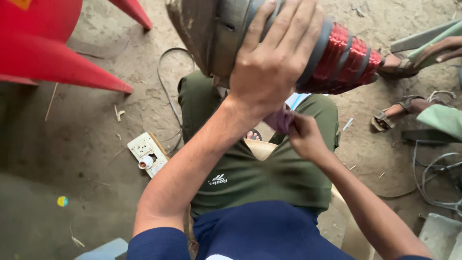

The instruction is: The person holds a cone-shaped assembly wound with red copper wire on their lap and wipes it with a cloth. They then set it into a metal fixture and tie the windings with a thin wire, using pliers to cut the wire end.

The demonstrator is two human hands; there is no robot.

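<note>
My left hand [274, 58] grips the grey metal housing of a motor part [216, 33], held up over my lap. Red copper windings [344, 60] stick out of its right end. Just below it, my right hand [305, 137] pinches a purple cloth [280, 119] against the underside of the part. I sit on a pale plastic chair, in green trousers and a dark blue shirt.
A red plastic chair [43, 43] stands at the upper left on the dirt floor. A white socket board [147, 153] lies beside my left leg. Another person's sandalled feet [399, 113] and loose wires [438, 178] are at the right.
</note>
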